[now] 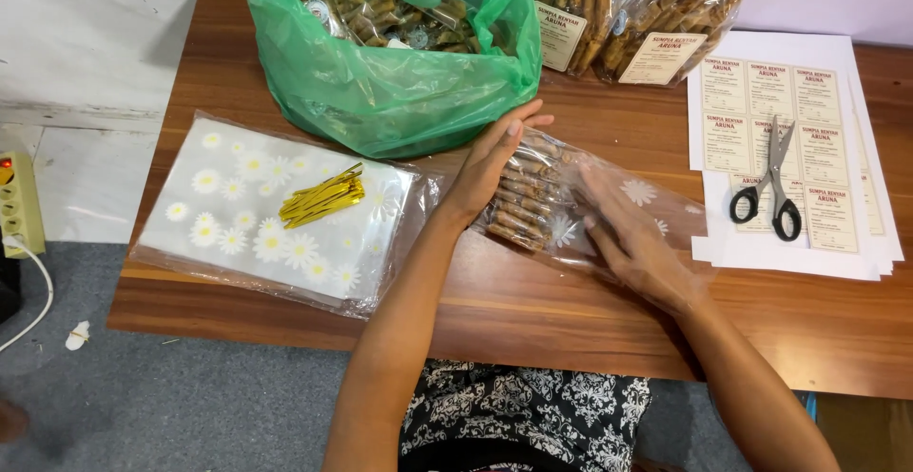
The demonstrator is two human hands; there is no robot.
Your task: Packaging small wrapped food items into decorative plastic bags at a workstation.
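The left hand (492, 155) lies open, flat against the left side of a clear daisy-printed bag of rolled snacks (533, 193) on the wooden table (533, 315). The right hand (635, 234) presses open on the bag's empty end, just beside a green plastic bag (399, 92)

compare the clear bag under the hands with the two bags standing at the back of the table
The bag under the hands lies flat on the table; the two back bags stand upright. It shows no label and has a slack empty end; the back ones each carry a cream label and look full. The left hand and right hand press on it; nobody touches the back pair. All hold brown rolled snacks.
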